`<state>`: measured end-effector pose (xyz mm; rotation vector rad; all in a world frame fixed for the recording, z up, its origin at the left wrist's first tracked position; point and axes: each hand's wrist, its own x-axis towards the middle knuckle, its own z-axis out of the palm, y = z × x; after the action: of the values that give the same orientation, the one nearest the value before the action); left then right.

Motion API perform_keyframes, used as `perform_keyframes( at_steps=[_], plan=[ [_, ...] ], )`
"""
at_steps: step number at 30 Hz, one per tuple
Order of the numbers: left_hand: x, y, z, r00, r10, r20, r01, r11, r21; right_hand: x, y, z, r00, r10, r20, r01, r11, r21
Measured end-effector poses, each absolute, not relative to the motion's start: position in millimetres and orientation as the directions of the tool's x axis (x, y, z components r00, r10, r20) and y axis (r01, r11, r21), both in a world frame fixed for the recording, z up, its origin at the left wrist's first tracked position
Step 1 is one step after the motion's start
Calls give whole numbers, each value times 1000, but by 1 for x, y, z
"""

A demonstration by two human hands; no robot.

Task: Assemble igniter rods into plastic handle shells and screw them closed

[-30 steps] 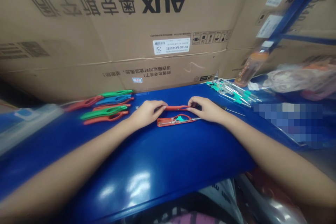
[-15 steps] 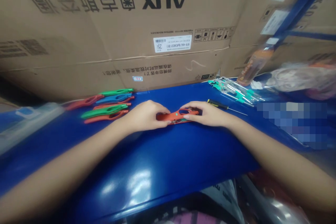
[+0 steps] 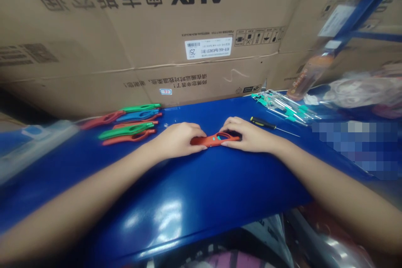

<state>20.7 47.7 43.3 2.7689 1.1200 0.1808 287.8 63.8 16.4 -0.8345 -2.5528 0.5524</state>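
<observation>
In the middle of the blue table lies an orange lighter casing (image 3: pixel 211 140), long, with an oval finger opening and a small teal part showing. My left hand (image 3: pixel 180 139) grips its left end between thumb and fingers, covering that end. Around the right end, by the opening, my right hand (image 3: pixel 243 135) is closed with thumb in front and fingers behind. Just right of that hand rests a black and yellow screwdriver (image 3: pixel 263 123). Several green, blue, red and orange lighter casings (image 3: pixel 128 131) lie beyond my left wrist.
Metal rods with teal parts (image 3: pixel 281 106) are heaped at the back right, near an orange-tinted bottle (image 3: pixel 310 76) and plastic bags (image 3: pixel 354 90). A large cardboard box (image 3: pixel 135 42) walls off the table's back. A clear plastic bag (image 3: pixel 34 146) lies at the left edge.
The casing's near edge, where green and metal inner parts showed, now looks closed up. My right hand has shifted slightly on its end. The view has moved a little.
</observation>
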Motion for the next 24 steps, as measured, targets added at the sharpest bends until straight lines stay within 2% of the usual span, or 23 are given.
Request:
perform_keyframes(
  at_steps=[6,11,13,18,21,24],
  plan=[
    [22,49,40,704,709,39,685,-692,227,288,65,13,-748,620,236,475,749,-461],
    [26,46,39,631,776,17,747,-614,255,287,65,11,-751,615,238,499,766,-405],
    [29,41,39,622,783,21,763,-612,208,285,64,11,-758,609,232,521,780,-346],
    [36,31,30,657,748,96,753,-657,-37,286,65,10,-797,541,269,531,840,-114],
    [34,36,19,686,705,179,721,-693,-30,289,66,12,-826,478,300,488,872,-44],
    [29,43,9,710,654,260,672,-740,29,291,65,15,-824,466,322,480,876,-38]
  ],
)
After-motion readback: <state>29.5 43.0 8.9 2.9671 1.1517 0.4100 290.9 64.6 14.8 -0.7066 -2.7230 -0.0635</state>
